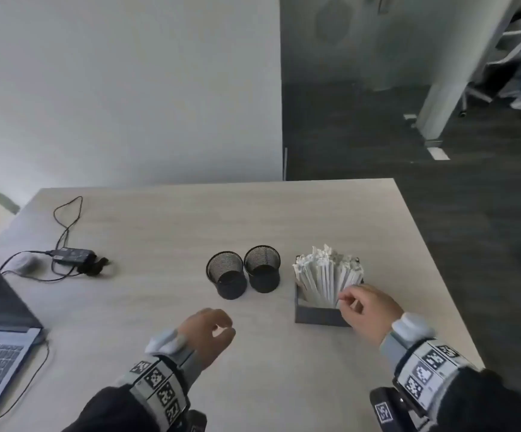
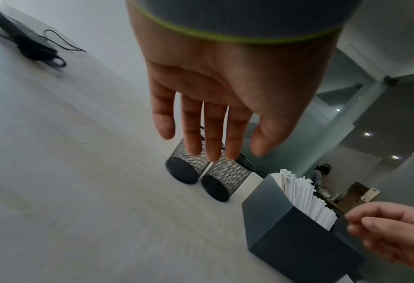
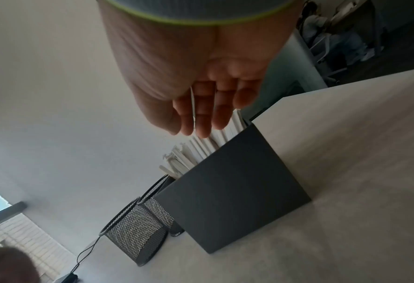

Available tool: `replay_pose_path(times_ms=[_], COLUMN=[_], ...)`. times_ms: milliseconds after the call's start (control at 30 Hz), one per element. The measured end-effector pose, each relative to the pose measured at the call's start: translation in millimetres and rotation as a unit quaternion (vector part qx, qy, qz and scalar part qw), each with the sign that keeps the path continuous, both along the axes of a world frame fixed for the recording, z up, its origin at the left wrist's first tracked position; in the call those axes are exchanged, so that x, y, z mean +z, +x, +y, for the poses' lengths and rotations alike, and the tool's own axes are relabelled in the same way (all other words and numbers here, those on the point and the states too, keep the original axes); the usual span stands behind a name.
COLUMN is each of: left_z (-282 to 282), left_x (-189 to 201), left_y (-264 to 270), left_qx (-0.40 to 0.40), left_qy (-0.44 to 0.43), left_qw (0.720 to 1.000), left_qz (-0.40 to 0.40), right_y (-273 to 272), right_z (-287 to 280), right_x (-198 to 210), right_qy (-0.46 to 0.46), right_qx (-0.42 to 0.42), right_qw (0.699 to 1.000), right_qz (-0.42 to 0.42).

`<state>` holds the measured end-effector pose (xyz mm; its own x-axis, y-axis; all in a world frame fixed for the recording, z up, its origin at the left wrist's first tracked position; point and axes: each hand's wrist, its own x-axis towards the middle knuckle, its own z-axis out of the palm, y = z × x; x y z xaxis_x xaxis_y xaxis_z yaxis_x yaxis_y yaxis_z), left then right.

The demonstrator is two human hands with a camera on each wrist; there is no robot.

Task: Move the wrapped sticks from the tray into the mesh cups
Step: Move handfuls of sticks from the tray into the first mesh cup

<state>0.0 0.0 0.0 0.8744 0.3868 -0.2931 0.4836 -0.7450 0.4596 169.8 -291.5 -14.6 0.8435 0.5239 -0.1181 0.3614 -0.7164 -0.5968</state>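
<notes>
Over the unlabeled tray [image 1: 318,314], right hand [image 1: 368,310] fingers [image 3: 202,122] curl at wrapped sticks [image 1: 326,275]; left hand [image 1: 204,333] loose.

Left hand [image 1: 204,333]: palm down, raised off the worktop, fingers [image 2: 212,134] extended, slightly spread and relaxed, thumb alongside; it holds nothing. Left wrist carries a grey band with black-and-white square markers; dark sleeve behind. Right hand [image 1: 366,310]: reached forward, fingers [image 3: 202,114] loosely bent, thumb near the forefinger; whether anything is pinched cannot be determined. Right wrist carries the same marked band.
</notes>
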Motion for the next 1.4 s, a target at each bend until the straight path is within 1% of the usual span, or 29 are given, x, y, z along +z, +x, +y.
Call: replay_pose_path(times_ms=[67, 133, 200, 300, 367, 400, 467, 533, 600, 633, 767, 967, 1067, 1200, 1267, 1333, 1400], left_z=[-4, -5, -6, -3, 0, 1, 7, 10, 11, 11, 3, -11, -18, -20, -20, -20, -20], left_x=[-2, 1, 1, -6, -13, -13, -16, -21, -23, -25, -24, -29, -34, -39, -39, -39, -39], left_y=[23, 49, 74, 108, 129, 135, 151, 160, 162, 162, 148, 129, 123, 117, 114, 113, 112], left_qx=[0.002, 0.000, -0.015, -0.032, -0.049, -0.060, -0.083, -0.104, -0.124, -0.132, -0.170, -0.172, -0.167, -0.148, -0.143, -0.148, -0.153], left_qy=[0.008, 0.017, 0.050, 0.088, 0.103, 0.116, 0.133, 0.147, 0.162, 0.170, 0.181, 0.158, 0.144, 0.111, 0.099, 0.101, 0.104], left_qw=[0.999, 0.999, 0.998, 0.995, 0.993, 0.990, 0.983, 0.976, 0.971, 0.971, 0.968, 0.971, 0.974, 0.981, 0.984, 0.982, 0.981], left_qz=[-0.038, -0.048, -0.039, -0.019, 0.017, 0.044, 0.095, 0.122, 0.121, 0.106, 0.046, 0.050, 0.053, 0.051, 0.049, 0.053, 0.058], right_y=[10, 15, 17, 19, 17, 14, 15, 17, 18, 18, 14, 22, 24, 28, 29, 29, 28], right_z=[7, 21, 35, 50, 53, 52, 53, 53, 54, 55, 55, 64, 69, 73, 72, 72, 71], right_x=[-2, -3, -7, -17, -26, -28, -35, -39, -41, -41, -36, -34, -28, -23, -22, -23, -25], right_qy=[-0.012, -0.028, -0.026, -0.005, 0.015, 0.024, 0.026, 0.032, 0.030, 0.015, -0.045, -0.113, -0.139, -0.144, -0.137, -0.127, -0.121], right_qx=[-0.004, 0.009, 0.008, -0.055, -0.116, -0.134, -0.154, -0.171, -0.176, -0.167, -0.097, -0.068, -0.042, 0.004, 0.001, -0.017, -0.016], right_qw=[1.000, 0.999, 0.999, 0.998, 0.993, 0.991, 0.988, 0.985, 0.984, 0.986, 0.994, 0.989, 0.987, 0.988, 0.989, 0.989, 0.989], right_qz=[0.016, 0.034, 0.044, 0.032, 0.025, 0.016, -0.001, -0.004, 0.007, 0.011, 0.025, 0.062, 0.063, 0.047, 0.055, 0.070, 0.082])
